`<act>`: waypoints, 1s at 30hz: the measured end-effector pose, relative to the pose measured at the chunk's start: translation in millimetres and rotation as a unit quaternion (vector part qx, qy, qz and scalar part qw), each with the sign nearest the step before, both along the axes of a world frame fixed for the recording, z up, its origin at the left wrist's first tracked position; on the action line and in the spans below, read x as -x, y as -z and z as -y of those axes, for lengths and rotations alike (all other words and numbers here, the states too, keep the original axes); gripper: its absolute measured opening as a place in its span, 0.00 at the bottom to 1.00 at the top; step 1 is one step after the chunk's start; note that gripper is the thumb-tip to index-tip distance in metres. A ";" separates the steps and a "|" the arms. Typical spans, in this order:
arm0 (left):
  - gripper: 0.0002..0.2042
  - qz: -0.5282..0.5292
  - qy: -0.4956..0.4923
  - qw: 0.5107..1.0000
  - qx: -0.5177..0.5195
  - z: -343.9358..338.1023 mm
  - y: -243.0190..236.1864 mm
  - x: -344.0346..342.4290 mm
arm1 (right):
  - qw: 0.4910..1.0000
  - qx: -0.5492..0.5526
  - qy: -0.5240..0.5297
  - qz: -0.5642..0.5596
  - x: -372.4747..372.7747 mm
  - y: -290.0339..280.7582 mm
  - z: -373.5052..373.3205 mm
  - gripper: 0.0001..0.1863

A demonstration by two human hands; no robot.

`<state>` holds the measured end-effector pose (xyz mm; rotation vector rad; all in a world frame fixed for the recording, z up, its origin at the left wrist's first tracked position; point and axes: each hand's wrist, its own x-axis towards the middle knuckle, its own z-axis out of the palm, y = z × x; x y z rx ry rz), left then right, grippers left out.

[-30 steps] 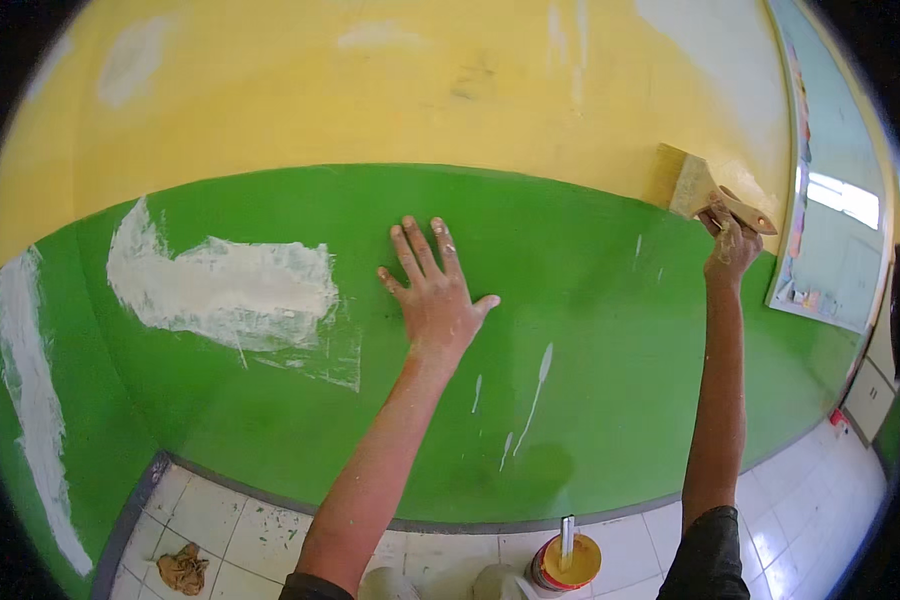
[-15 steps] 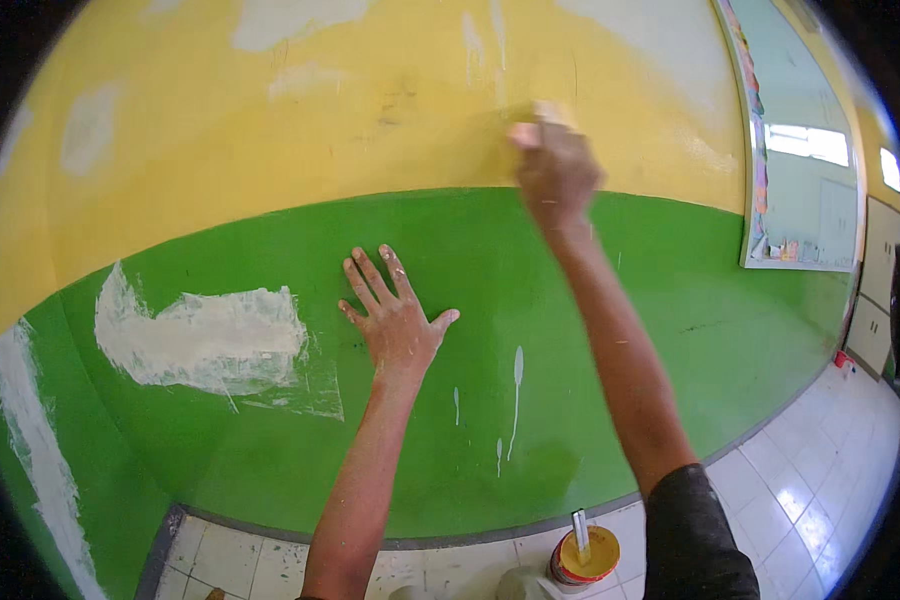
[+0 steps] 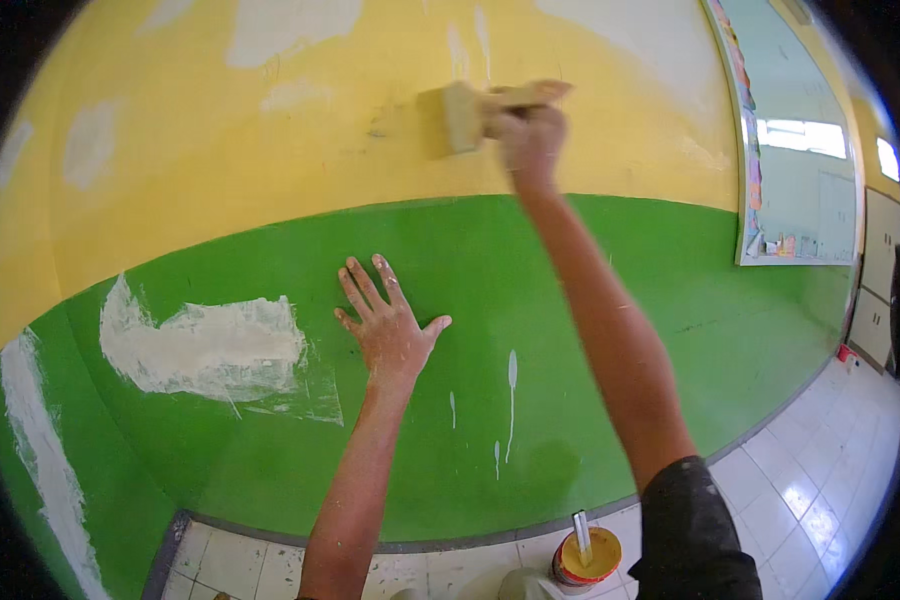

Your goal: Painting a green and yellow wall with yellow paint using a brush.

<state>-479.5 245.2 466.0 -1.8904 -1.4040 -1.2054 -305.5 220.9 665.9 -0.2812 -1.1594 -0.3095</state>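
Note:
My right hand (image 3: pixel 535 145) grips a wide flat paintbrush (image 3: pixel 462 118), its pale head against the yellow upper wall (image 3: pixel 300 150); motion blurs it a little. Some dark marks show on the wall just left of the brush head. Lower down, my left hand (image 3: pixel 390 330) lies flat on the green lower wall (image 3: pixel 560 370), fingers spread and speckled with white. Nothing is in that hand.
White patches (image 3: pixel 205 345) cover parts of both wall colours, and pale drips run down the green. On the tiled floor (image 3: pixel 770 500) stands a bucket (image 3: pixel 610 560) of yellow paint with a tool in it. A framed board (image 3: pixel 805 160) hangs at right; cabinets (image 3: pixel 873 260) stand beyond.
My right hand has moved left across the yellow wall with the paintbrush, which has swung to point left. My left hand stays spread on the green wall.

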 end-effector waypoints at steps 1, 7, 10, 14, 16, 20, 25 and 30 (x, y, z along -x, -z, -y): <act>0.62 0.000 0.000 1.000 0.004 0.0 0.1 -1.6 | 0.999 0.011 -0.052 -0.005 -46.3 -1.5 7.5 0.11; 0.62 0.002 0.000 1.000 0.007 -1.0 0.7 -4.6 | 0.989 -0.032 0.106 -0.097 -271.6 5.8 93.0 0.11; 0.62 0.005 0.009 1.000 0.007 -2.1 1.3 -10.8 | 0.926 -0.010 0.369 -0.082 -338.0 2.2 132.9 0.11; 0.63 -0.002 -0.017 1.000 0.008 -4.5 2.2 2.9 | 0.747 0.041 0.634 -0.195 -216.0 -1.6 110.4 0.14; 0.63 0.000 0.003 1.000 0.005 -0.6 0.8 -10.1 | 0.755 -0.056 0.645 -0.105 -201.9 -8.7 84.2 0.09; 0.63 0.002 0.001 1.000 0.000 -2.8 2.2 -2.0 | 0.757 -0.103 0.646 0.017 -50.1 -7.2 6.0 0.09; 0.61 -0.003 0.002 1.000 0.005 0.7 0.2 -6.6 | 0.844 -0.126 0.505 0.127 113.7 -3.6 -30.9 0.07; 0.60 -0.017 -0.026 0.999 -0.041 -6.9 4.7 -3.8 | 0.929 -0.066 0.339 0.130 179.6 -14.7 -15.5 0.06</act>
